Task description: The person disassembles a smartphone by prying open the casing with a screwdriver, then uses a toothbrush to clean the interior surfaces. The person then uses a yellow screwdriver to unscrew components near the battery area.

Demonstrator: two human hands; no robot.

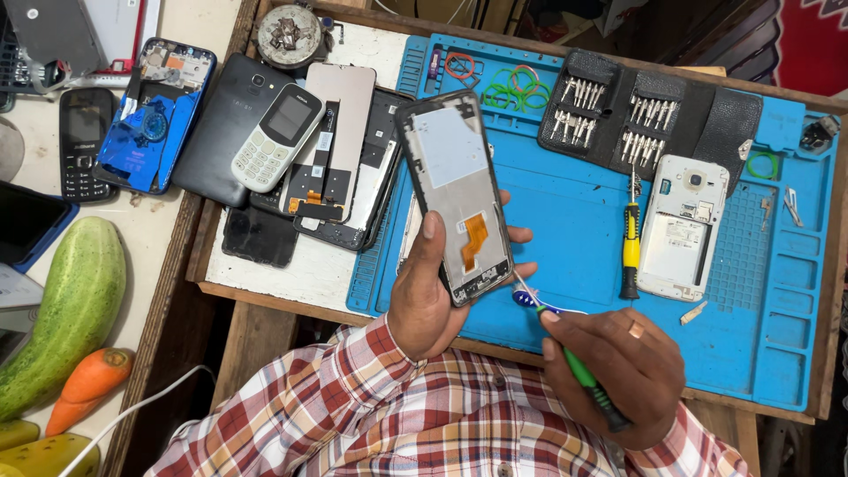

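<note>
Vegetables, a cucumber and a carrot, lie at the far left of a cluttered repair bench, beside a black keypad phone and an opened blue handset. Further right, a grey keypad phone rests on a heap of loose screens and back covers. At centre, the left hand lifts a phone frame above the blue mat, thumb on one long edge, fingers wrapped round the other, its orange flex cable facing up. The right hand has its fingers closed round a green-handled brush, whose head sits just beside the frame's lower corner. Beyond lie a yellow screwdriver, a bit wallet and an open white phone. The risk, seemingly, is the exposed flex: a hard stroke could snag or crease it, and the edge-only grip might let the frame slip onto the mat.
</note>
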